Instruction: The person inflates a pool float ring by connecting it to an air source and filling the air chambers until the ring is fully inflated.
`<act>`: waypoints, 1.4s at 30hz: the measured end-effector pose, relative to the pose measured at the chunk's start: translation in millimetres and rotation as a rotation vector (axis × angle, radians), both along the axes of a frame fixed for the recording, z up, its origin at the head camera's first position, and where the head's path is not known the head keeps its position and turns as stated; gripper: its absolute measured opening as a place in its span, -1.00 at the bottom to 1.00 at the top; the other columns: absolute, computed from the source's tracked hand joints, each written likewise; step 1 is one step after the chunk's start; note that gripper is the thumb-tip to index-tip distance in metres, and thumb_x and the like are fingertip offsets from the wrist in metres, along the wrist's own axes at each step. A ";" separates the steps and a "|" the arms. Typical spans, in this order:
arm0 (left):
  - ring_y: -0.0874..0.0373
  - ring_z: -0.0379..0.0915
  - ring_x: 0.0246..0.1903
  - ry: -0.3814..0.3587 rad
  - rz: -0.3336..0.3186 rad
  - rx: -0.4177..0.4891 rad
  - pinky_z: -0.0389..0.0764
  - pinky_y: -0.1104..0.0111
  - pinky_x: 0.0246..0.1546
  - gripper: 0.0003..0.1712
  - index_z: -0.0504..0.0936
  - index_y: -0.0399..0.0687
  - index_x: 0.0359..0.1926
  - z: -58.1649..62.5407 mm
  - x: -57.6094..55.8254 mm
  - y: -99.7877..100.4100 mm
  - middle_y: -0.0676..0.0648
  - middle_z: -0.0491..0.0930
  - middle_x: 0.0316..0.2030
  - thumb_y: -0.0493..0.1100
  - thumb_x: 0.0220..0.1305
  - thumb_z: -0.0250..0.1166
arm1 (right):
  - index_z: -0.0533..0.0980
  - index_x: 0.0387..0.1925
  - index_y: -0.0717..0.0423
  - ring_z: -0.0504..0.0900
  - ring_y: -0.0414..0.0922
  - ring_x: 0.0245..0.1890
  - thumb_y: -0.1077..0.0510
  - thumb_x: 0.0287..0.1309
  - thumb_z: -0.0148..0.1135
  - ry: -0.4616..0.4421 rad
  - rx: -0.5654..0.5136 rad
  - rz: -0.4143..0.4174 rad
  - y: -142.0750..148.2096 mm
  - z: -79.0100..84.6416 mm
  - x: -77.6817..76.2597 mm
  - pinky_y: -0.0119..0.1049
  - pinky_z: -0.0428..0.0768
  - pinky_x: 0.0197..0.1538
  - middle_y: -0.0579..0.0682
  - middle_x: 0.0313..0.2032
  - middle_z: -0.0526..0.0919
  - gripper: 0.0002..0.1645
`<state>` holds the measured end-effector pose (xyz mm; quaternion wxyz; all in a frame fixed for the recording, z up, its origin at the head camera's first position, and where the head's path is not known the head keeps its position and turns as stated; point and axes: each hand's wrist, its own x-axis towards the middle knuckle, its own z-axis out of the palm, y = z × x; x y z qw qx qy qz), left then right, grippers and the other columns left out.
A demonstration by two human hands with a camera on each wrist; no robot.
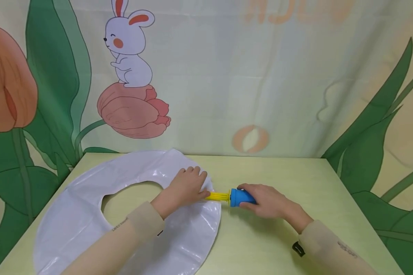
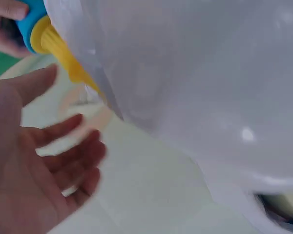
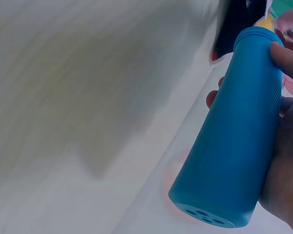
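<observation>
A large pale inflatable ring (image 1: 65,217) lies on the table, slightly wrinkled, with a wide hole in its middle. My right hand (image 1: 268,200) grips the blue body of a hand pump (image 3: 224,141), its fingers and thumb wrapped round it. The pump's yellow shaft (image 1: 218,196) points left and meets the ring's right edge; the tip is hidden there. Over that edge is my left hand (image 1: 187,187), its thumb close to the shaft. In the left wrist view the left hand's fingers (image 2: 73,161) are spread and relaxed, holding nothing, beside the yellow part.
The pale yellow-green table (image 1: 296,172) reaches back to a printed cloth backdrop (image 1: 206,76) with a rabbit, tulips and leaves. A small black tag (image 1: 298,249) hangs by the right sleeve (image 1: 330,244).
</observation>
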<state>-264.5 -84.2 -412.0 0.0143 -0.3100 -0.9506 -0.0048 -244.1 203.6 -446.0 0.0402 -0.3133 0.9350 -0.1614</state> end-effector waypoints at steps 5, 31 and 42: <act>0.02 0.41 -0.07 -0.088 -0.130 0.105 0.37 0.11 -0.02 -0.57 0.54 -0.02 0.09 -3.4 3.0 10.4 -0.02 0.47 -0.15 0.14 0.41 0.32 | 0.46 0.28 0.09 0.53 -0.20 -0.25 -0.15 0.38 0.28 -0.009 -0.013 -0.003 -4.9 5.9 -3.2 -0.21 0.55 -0.14 -0.15 -0.09 0.62 -0.40; 0.05 0.50 -0.22 -0.017 -0.180 0.056 0.53 0.18 -0.15 -0.72 0.44 -0.16 0.08 -39.3 13.9 24.3 -0.05 0.49 -0.23 -0.05 0.59 0.11 | 0.51 0.17 0.11 0.57 -0.19 -0.24 -0.17 0.34 0.31 -0.098 -0.053 0.030 -17.8 7.0 -14.7 -0.18 0.57 -0.12 -0.13 -0.12 0.64 -0.43; 0.10 0.44 -0.24 -0.072 -0.181 0.059 0.50 0.17 -0.11 -0.66 0.39 -0.14 0.15 -50.2 2.0 17.8 0.01 0.43 -0.28 0.01 0.62 0.04 | 0.50 0.24 0.12 0.60 -0.07 -0.12 -0.22 0.25 0.40 0.108 0.098 0.016 -6.6 -6.6 -13.9 -0.08 0.62 -0.06 0.01 0.02 0.63 -0.29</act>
